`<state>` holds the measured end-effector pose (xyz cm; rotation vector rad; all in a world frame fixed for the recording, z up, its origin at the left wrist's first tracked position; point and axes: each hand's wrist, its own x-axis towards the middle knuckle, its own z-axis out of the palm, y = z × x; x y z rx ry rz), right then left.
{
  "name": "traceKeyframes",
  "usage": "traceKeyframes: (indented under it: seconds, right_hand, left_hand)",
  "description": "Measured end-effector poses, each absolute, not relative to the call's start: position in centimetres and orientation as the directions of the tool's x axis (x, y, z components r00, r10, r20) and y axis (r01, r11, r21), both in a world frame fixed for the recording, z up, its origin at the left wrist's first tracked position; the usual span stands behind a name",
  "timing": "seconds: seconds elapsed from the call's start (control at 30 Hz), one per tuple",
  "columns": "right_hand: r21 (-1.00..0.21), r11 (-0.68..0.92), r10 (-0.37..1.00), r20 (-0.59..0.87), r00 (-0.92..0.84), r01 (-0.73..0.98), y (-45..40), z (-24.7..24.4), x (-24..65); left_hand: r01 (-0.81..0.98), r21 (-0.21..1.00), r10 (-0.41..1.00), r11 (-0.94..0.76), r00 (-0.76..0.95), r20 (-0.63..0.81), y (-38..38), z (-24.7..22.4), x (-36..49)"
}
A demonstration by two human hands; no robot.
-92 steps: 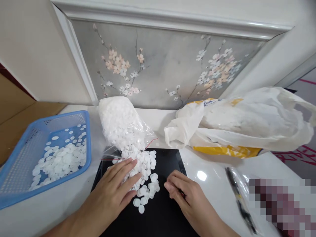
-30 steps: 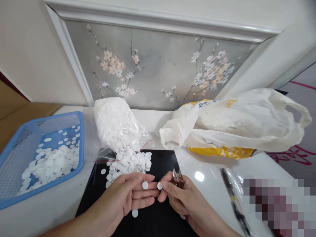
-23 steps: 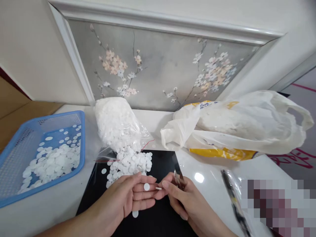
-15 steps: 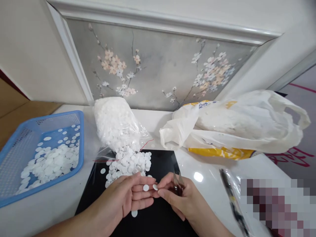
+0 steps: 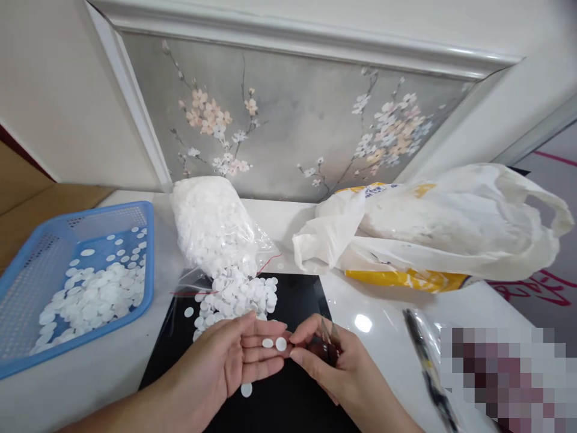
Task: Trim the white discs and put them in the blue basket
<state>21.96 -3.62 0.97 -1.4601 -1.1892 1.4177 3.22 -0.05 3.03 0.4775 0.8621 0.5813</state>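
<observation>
My left hand lies palm up above a black board, its fingers stretched flat. Two small white discs rest on those fingers. My right hand is curled around what looks like small scissors, with pointed metal blades sticking up and dark red handles partly hidden. Its thumb and index fingertip are at the edge of the nearer disc, close to my left fingertips. Behind my left hand a pile of white discs spills from a clear plastic bag. A loose disc sits below my left fingers.
A blue basket with many white discs stands on the left, beside cardboard. At the back right lies a white and yellow plastic bag. A black item in clear wrapping is on the white table at right.
The disc at my right fingertips, tilted before, now lies flat on my left fingers beside the other one. My right thumb and index finger have drawn slightly to the right.
</observation>
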Motion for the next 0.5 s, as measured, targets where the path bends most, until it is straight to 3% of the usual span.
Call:
traceKeyframes:
  seconds: [0.2,0.33,0.5]
  right_hand:
    - [-0.941,0.078,0.993,0.043,-0.113,0.328,-3.6,0.5,21.9]
    - [-0.869,0.349,0.937,0.31,-0.163,0.352,-3.9,0.1,22.1]
    - [-0.813,0.436,0.899,0.383,-0.211,0.385,-4.2,-0.3,22.5]
  left_hand:
    - [-0.286,0.587,0.637,0.757,0.521,-0.568,-0.3,3.1,3.3]
    - [-0.228,0.656,0.662,0.72,0.509,-0.55,-0.5,3.2,3.3]
    - [-0.201,0.68,0.672,0.705,0.497,-0.549,-0.6,3.6,3.3]
